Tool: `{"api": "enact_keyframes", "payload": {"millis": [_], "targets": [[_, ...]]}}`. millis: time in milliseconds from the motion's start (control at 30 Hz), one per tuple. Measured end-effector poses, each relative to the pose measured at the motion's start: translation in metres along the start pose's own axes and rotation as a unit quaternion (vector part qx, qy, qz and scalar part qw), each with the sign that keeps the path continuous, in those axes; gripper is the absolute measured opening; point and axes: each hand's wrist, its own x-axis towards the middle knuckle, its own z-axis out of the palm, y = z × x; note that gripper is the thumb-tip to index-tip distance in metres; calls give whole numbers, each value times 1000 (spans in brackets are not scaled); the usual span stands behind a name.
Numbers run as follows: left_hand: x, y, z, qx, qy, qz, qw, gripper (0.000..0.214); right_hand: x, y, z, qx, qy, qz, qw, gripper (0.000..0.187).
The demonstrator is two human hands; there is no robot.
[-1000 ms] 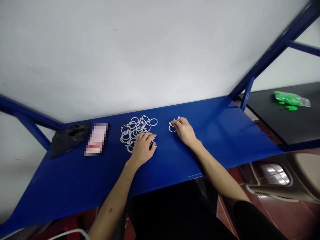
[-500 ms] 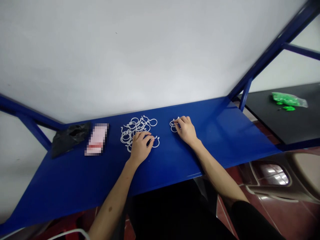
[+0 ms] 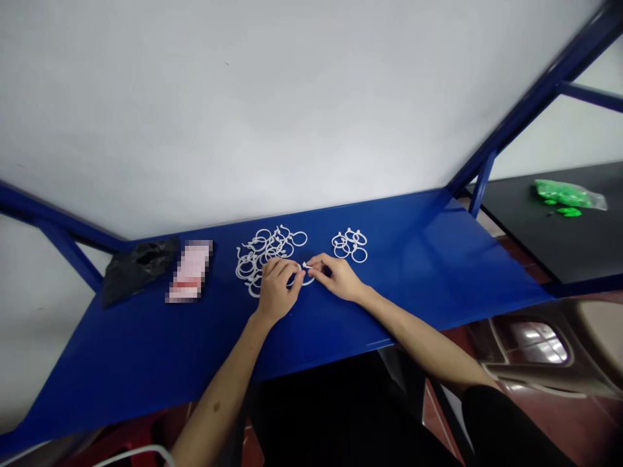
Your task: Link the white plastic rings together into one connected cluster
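Both my hands meet over one white plastic ring (image 3: 305, 279) on the blue shelf (image 3: 428, 259). My left hand (image 3: 276, 288) pinches its left end and my right hand (image 3: 337, 277) pinches its right end, fingers closed on it. A loose pile of several open white rings (image 3: 265, 250) lies just behind my left hand. A smaller group of several closed white rings (image 3: 349, 244) lies behind my right hand, apart from it.
A crumpled black bag (image 3: 135, 269) and a pink packet (image 3: 189, 271) lie at the left of the shelf. A blue frame post (image 3: 481, 181) stands at the right. A black shelf (image 3: 559, 240) beyond it carries a bag of green parts (image 3: 567, 192).
My right hand left the small group of rings and moved left to my left hand. My left hand drew one ring out of the pile, and both hands now grip it.
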Motion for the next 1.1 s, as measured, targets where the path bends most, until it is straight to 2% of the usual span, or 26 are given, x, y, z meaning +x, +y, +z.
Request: {"api": "enact_keyframes", "payload": {"millis": [200, 500, 900, 1100], "targets": [[1, 1, -4, -104, -42, -28, 993, 33, 0, -3, -2, 1, 23, -81, 996, 18], [-1, 6, -5, -113, -68, -17, 991, 36, 0, -6, -10, -56, -19, -181, 982, 25], [-5, 1, -2, -70, -23, 4, 997, 38, 0, -10, -7, -110, -45, -178, 977, 31], [-7, -1, -1, -31, -56, 30, 997, 36, -3, -9, -10, -141, -79, -204, 966, 33]]}}
